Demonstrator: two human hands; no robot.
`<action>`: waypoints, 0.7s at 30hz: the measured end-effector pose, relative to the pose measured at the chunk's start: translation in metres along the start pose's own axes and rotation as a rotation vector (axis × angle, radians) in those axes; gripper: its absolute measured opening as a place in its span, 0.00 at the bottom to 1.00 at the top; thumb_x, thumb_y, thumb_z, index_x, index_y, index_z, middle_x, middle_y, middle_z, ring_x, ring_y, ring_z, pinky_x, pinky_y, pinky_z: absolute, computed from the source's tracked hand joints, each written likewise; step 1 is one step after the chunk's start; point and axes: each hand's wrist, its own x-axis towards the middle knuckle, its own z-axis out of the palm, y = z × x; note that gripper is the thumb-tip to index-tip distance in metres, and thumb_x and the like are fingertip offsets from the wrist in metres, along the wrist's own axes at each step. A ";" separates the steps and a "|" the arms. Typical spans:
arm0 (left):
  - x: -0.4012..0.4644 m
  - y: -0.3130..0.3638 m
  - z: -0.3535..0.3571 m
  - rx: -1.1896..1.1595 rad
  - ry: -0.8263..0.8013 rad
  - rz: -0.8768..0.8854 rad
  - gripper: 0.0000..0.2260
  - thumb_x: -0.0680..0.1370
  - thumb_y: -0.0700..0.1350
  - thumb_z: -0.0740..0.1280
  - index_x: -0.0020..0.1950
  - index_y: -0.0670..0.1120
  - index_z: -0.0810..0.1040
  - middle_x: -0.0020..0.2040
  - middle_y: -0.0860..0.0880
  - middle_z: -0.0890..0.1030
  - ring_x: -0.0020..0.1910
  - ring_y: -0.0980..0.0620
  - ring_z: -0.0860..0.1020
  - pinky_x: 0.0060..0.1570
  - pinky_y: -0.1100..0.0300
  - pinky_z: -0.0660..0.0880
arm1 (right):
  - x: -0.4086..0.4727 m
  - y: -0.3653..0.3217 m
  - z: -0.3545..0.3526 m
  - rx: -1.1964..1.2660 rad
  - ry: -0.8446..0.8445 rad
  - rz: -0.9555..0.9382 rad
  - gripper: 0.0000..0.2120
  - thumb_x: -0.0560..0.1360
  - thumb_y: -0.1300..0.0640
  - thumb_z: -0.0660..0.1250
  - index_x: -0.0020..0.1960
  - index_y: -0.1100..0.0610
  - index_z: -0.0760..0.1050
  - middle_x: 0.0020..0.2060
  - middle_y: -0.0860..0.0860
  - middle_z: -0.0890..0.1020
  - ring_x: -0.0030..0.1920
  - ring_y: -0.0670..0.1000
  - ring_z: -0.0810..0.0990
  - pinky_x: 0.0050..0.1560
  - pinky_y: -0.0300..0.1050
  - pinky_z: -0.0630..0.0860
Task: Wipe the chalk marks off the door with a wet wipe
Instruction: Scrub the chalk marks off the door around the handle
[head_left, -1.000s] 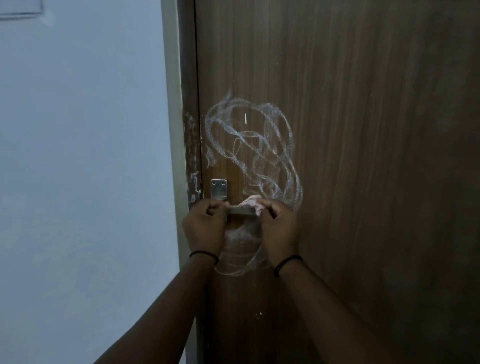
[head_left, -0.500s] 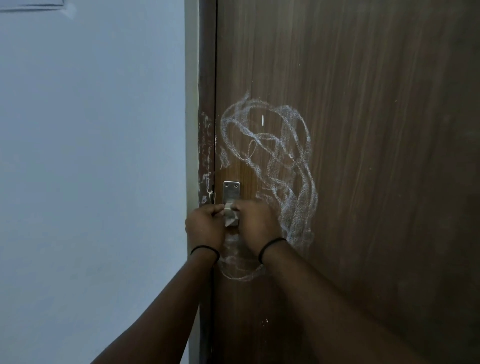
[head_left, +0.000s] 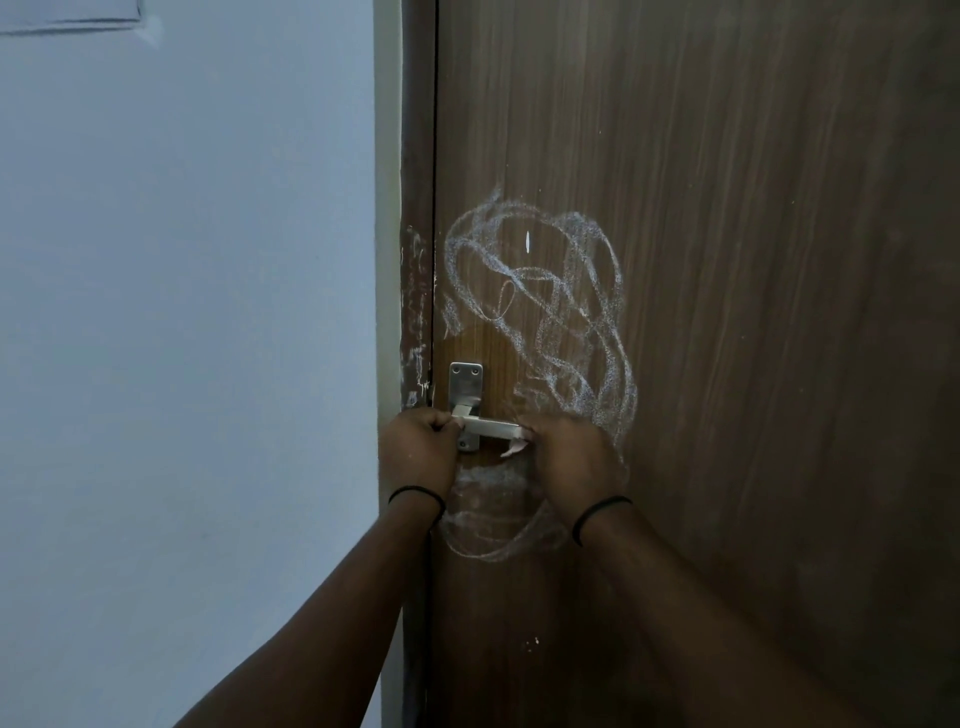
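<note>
From the head camera, a dark wooden door (head_left: 753, 312) fills the right side, with a pale wall (head_left: 182, 338) to the left and a brown frame strip (head_left: 417, 208) between them. White chalk marks (head_left: 561, 312) loop in a broad scribble above a metal handle (head_left: 480, 423), and fainter, smeared chalk lies below it, between the two wrists.

The left hand (head_left: 418, 449) is closed around the inner end of the handle's lever, close to the door edge; its fingers are curled tight on the metal. The right hand (head_left: 569, 457) is curled shut at the lever's outer end, pressed near the door surface. A small pale corner of the wet wipe (head_left: 511, 448) pokes out from under the right fingers, just below the lever tip; the rest of the wipe is hidden inside the fist, so its size and fold cannot be made out. It touches or nearly touches the door at the lower edge of the scribble.

Each wrist wears a thin dark band (head_left: 415, 493). The lower part of the handle plate is covered by the hands. The lighting is dim, and the door's right side fades into shadow.
</note>
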 end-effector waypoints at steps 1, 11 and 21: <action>0.001 0.002 0.000 0.011 -0.002 -0.011 0.02 0.74 0.47 0.73 0.41 0.52 0.85 0.34 0.59 0.81 0.33 0.65 0.75 0.31 0.73 0.65 | 0.002 -0.006 0.002 -0.002 0.001 -0.002 0.09 0.77 0.61 0.65 0.45 0.49 0.82 0.39 0.49 0.82 0.40 0.49 0.78 0.40 0.42 0.75; 0.015 0.013 -0.011 0.244 -0.109 0.005 0.13 0.73 0.40 0.70 0.29 0.47 0.79 0.29 0.51 0.79 0.32 0.52 0.78 0.31 0.65 0.68 | 0.022 -0.047 0.028 0.130 -0.053 -0.132 0.11 0.78 0.62 0.65 0.51 0.50 0.84 0.46 0.50 0.85 0.49 0.51 0.81 0.49 0.47 0.79; 0.019 0.029 -0.018 0.375 -0.185 0.042 0.04 0.74 0.44 0.73 0.42 0.44 0.85 0.41 0.46 0.84 0.40 0.48 0.80 0.38 0.61 0.73 | 0.014 -0.013 0.021 0.385 0.038 0.156 0.10 0.76 0.62 0.70 0.53 0.52 0.86 0.46 0.48 0.87 0.44 0.44 0.82 0.47 0.35 0.77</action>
